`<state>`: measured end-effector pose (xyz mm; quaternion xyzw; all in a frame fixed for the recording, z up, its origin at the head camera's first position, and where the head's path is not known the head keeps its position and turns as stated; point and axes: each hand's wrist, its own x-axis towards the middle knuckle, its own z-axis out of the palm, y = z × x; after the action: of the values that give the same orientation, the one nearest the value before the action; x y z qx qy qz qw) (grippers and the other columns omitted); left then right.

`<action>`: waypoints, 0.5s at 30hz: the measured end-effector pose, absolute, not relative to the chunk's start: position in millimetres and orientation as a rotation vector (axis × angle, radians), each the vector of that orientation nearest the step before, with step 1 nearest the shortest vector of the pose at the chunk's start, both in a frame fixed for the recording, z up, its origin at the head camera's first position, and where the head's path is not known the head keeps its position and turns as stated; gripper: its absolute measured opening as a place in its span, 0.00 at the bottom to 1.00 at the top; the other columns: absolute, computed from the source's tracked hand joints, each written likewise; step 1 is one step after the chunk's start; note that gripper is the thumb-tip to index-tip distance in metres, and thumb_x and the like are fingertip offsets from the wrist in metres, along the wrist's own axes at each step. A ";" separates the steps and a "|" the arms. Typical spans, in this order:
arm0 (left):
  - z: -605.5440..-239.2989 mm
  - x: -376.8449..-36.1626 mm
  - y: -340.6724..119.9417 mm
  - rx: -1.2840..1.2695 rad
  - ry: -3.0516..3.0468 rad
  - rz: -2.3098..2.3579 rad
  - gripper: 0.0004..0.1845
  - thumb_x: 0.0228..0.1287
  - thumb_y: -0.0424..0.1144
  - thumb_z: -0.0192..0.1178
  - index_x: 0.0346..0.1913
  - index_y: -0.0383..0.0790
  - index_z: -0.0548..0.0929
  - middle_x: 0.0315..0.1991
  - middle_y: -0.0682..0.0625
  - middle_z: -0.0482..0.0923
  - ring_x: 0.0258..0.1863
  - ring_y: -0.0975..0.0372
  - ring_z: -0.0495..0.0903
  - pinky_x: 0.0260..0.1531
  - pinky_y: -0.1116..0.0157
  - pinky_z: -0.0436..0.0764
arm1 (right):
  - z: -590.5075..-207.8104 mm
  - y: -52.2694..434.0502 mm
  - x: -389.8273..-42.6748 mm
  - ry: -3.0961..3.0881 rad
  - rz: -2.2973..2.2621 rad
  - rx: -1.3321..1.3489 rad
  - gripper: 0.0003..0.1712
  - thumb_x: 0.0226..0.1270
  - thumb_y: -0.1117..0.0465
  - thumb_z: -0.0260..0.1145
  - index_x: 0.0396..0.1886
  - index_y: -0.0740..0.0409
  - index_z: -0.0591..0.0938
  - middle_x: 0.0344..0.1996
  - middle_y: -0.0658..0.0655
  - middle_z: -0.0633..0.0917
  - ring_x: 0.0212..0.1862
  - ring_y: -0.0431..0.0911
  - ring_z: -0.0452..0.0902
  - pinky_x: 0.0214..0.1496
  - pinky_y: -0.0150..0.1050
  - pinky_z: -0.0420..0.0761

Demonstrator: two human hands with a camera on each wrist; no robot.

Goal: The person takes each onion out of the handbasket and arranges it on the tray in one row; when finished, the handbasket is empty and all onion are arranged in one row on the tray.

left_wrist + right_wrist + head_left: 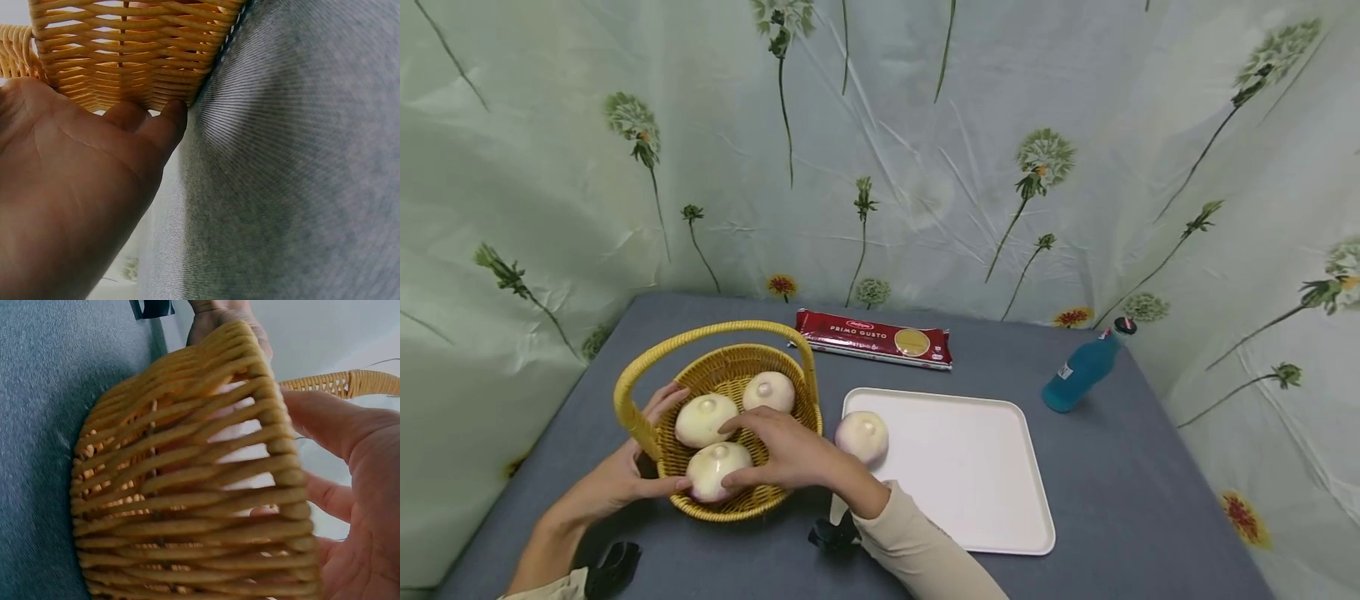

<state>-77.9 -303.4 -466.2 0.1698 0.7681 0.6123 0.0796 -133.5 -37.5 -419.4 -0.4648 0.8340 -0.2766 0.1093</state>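
Onion (718, 469) sits near-side in the yellow basket (778, 496) on the surface; my right hand (782, 457) curls its fingers over it, while my left hand (617, 475), fingers straight, steadies the basket wall.

basket (187, 487) wall close-up | right hand (350, 506) reaching over rim | grey table (44, 394)
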 end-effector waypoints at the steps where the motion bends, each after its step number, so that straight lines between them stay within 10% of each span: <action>1: -466.2 -77.7 -303.1 0.512 2.297 1.837 0.57 0.55 0.21 0.68 0.81 0.44 0.42 0.81 0.53 0.23 0.73 0.80 0.32 0.55 0.86 0.51 | -419.7 -38.3 -133.6 2.442 -0.816 -1.362 0.33 0.65 0.44 0.71 0.65 0.51 0.76 0.61 0.48 0.80 0.65 0.37 0.71 0.65 0.25 0.66; 15: -464.4 -76.4 -303.7 0.492 2.299 1.819 0.57 0.57 0.22 0.68 0.81 0.45 0.42 0.81 0.54 0.22 0.71 0.82 0.34 0.54 0.86 0.51 | -422.6 -43.2 -131.1 2.436 -0.787 -1.371 0.30 0.63 0.43 0.72 0.62 0.46 0.79 0.57 0.46 0.81 0.60 0.33 0.73 0.61 0.22 0.66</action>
<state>-76.4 -303.7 -464.4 0.1649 0.7705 0.6099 0.0843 -131.1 -43.2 -422.6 -0.4686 0.8330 -0.2692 0.1184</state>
